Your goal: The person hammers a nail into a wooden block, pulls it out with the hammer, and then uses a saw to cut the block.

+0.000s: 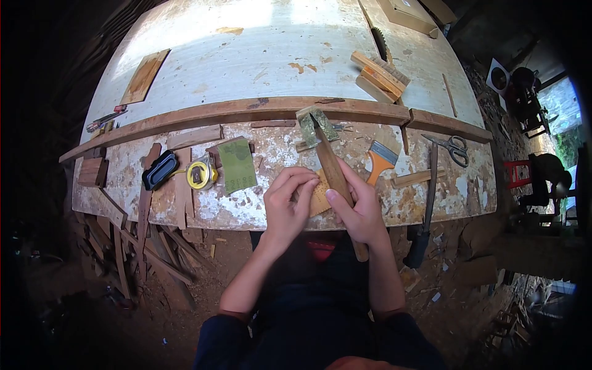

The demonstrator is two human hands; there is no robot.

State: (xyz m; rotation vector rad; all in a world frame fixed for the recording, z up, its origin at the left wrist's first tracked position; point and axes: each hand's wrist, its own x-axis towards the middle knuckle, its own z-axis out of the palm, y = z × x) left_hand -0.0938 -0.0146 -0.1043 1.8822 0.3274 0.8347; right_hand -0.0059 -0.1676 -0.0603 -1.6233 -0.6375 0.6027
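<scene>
Head view. Landmark: one long wooden rail (203, 119), laid across the worktable (243, 213).

Hands: two, both on the near side of the rail. The right hand (362, 213) is closed around one wooden-handled tool (335, 172), thumb on top; its dark, pointed tip reaches the rail. The left hand (288, 200) has curled fingers drawn together beside one tan, tooth-edged piece (320, 200); whether they grip it cannot be told. This piece lies on the near side of the rail, between the hands.

Near side of the rail, left to right: one black, hollow case (161, 170); one round yellow tape measure (199, 176); one flat green abrasive sheet (237, 164); one orange-handled flat brush (382, 158); one pair of scissors (457, 150).

At the rail: one crumpled, translucent greenish packet (309, 131), under the tool tip.

Far side of the rail: one flat wooden board (145, 76), left; one bundle of wooden blocks (381, 79), right; one toothed metal blade (380, 44), beyond the bundle. The widest bare span of smooth, pale, stained surface runs between board and bundle.

Edges: the tool's butt end projects past the worktable's near edge. The tabletop nearer than the rail is rough, with flaking white paint.
</scene>
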